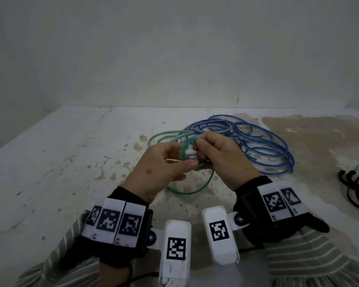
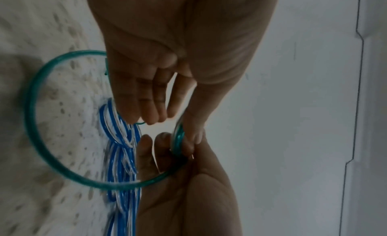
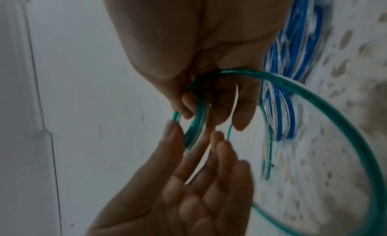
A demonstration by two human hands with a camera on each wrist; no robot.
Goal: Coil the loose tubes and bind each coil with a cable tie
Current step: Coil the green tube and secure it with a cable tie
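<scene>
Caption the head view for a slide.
Both hands, left and right, wind a small coil of green tube above the table; blue tube and black ties wait.

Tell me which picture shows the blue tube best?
The head view: the whole blue tube lies in loose loops on the table, beyond the right hand. The left wrist view shows only a squashed blue-and-white bunch behind the fingers; the right wrist view shows a blurred strip beside the hand.

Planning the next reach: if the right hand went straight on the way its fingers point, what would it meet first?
The left hand, directly opposite and sharing the green tube coil with the right hand; they look nearly touching, though depth is uncertain.
</scene>
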